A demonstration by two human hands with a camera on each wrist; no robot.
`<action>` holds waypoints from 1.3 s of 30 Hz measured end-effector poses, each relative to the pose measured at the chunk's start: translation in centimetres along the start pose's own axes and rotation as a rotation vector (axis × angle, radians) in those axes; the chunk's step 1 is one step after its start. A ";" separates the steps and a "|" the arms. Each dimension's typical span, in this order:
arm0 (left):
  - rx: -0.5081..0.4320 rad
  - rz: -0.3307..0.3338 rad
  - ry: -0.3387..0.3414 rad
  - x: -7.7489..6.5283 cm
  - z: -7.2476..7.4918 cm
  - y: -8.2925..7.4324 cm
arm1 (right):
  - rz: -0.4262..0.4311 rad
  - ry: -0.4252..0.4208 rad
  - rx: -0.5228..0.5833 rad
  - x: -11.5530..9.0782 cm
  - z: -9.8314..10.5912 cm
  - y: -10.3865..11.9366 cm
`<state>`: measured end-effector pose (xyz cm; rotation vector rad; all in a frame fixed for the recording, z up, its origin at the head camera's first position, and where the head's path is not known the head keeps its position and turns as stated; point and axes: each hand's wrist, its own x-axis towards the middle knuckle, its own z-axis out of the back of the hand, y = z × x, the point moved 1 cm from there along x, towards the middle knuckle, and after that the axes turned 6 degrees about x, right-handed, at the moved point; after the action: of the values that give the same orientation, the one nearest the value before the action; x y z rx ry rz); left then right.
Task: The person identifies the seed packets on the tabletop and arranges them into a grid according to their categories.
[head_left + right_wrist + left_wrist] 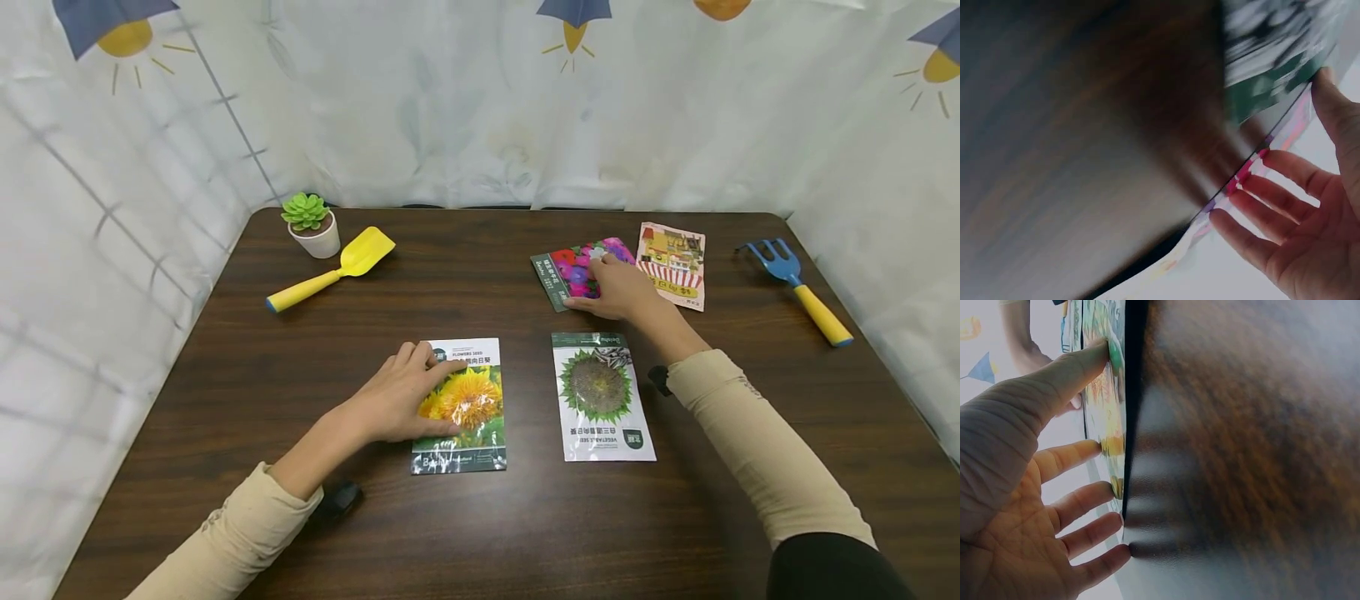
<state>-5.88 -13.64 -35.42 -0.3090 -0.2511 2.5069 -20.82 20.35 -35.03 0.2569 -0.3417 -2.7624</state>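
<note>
My left hand point(401, 396) lies over the left side of a seed packet with yellow flowers point(468, 408). In the left wrist view its spread fingers point(1088, 499) and thumb touch the packet's face. Farther back, my right hand point(618, 287) reaches over a seed packet with pink and purple flowers point(576, 265), which sits askew. The fingertips point(1222, 220) meet its surface in the right wrist view, thumb held apart. Just in front of that hand lies a white seed packet with a sunflower head point(597, 396), its print upside down.
A pink packet with a drawn house point(671, 265) lies beside the right hand, partly under the flowered packet. A blue hand rake point(783, 267) with yellow handle is at right. A yellow trowel point(363, 252) and a potted succulent point(318, 237) stand back left on the dark table point(450, 292).
</note>
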 end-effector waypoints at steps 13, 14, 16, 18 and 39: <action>-0.008 0.005 -0.014 -0.1 -0.2 0.0 | 0.188 0.127 0.075 2.0 0.2 2.9; -0.007 0.004 -0.015 -0.1 -0.2 0.0 | 0.205 0.127 0.082 2.1 0.1 3.1; -0.006 0.004 -0.015 0.0 -0.2 0.0 | 0.226 0.137 0.098 2.3 0.0 3.6; -0.008 0.005 -0.013 0.0 -0.2 0.0 | 0.243 0.151 0.112 2.5 -0.2 4.2; -0.021 0.016 0.011 0.1 0.0 0.1 | 0.206 0.291 0.062 5.2 -1.5 10.1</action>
<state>-6.04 -13.69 -35.42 -0.3347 -0.2711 2.5193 -22.10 8.96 -34.52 0.5961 -0.3550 -2.4707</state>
